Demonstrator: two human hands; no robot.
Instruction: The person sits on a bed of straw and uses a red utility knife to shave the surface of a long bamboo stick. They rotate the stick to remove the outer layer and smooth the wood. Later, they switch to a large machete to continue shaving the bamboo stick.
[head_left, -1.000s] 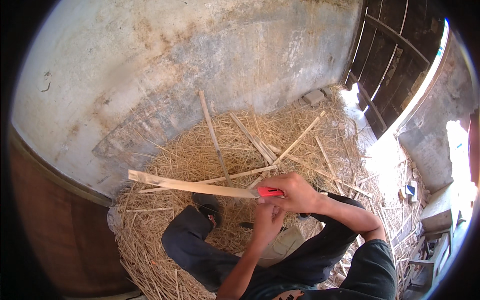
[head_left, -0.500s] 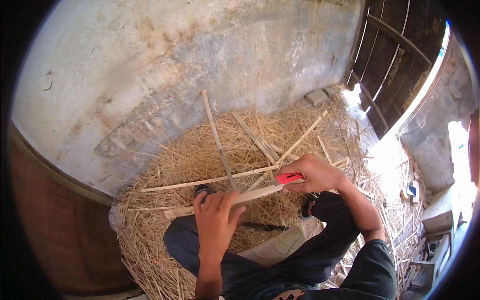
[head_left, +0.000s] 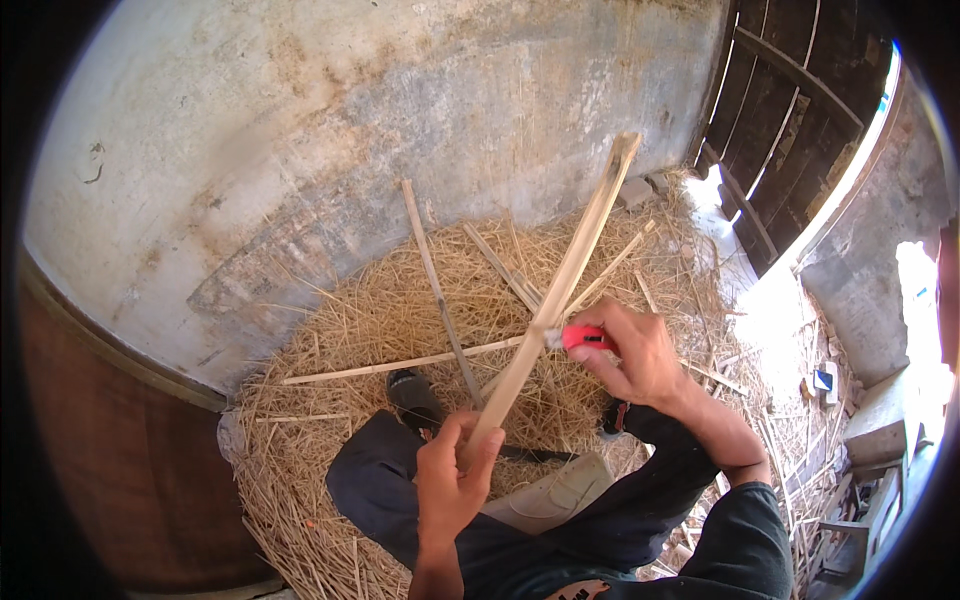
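My left hand (head_left: 455, 475) grips the near end of a split bamboo strip (head_left: 575, 265) between thumb and fingers. The strip slants up and away to the right, its far end in front of the wall. In my right hand (head_left: 640, 355) is a red utility knife (head_left: 588, 338). Its front end is at the strip's right edge, about midway along; the blade itself is blurred. My fingers are closed round the knife's handle.
Several bamboo strips (head_left: 432, 270) lie on the straw (head_left: 370, 300) beyond my legs. A pale, flat-looking object (head_left: 560, 492) and a dark, narrow piece (head_left: 535, 454) are between my legs. A stained wall (head_left: 420, 110) rises beyond, with a plank door (head_left: 790, 110) at the far right.
The bamboo strip has swung from lying crosswise to slanting away. My left hand has closed on its near end. My right hand has let go of the strip but keeps the knife.
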